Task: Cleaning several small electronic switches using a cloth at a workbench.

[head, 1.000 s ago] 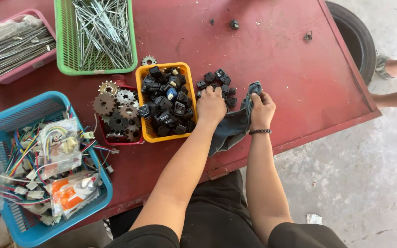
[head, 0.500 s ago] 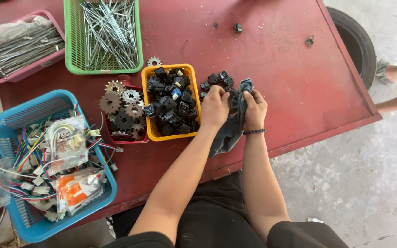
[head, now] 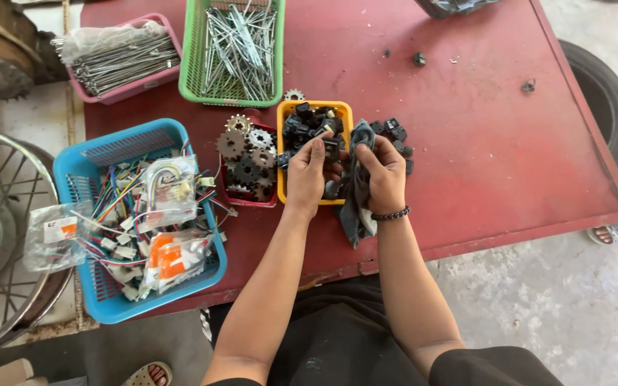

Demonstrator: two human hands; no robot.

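My left hand (head: 310, 170) pinches a small black plastic part (head: 331, 149) just above the yellow tray (head: 281, 187) of black parts. My right hand (head: 383, 174) grips a dark grey rag (head: 355, 207) that hangs down over the red table (head: 481, 157). Both hands are close together, and the rag touches the part between them. A loose heap of black parts (head: 393, 132) lies right behind my right hand.
A red tray of metal sprockets (head: 246, 159) sits left of the yellow one. A blue basket of wires and bags (head: 137, 214), a green basket of spokes (head: 236, 50) and a pink tray of spokes (head: 119, 61) stand further left and back. A tyre (head: 602, 100) lies right.
Both hands moved from the loose heap at the right toward the yellow tray, carrying the rag along. My left hand now holds a black part against the rag.
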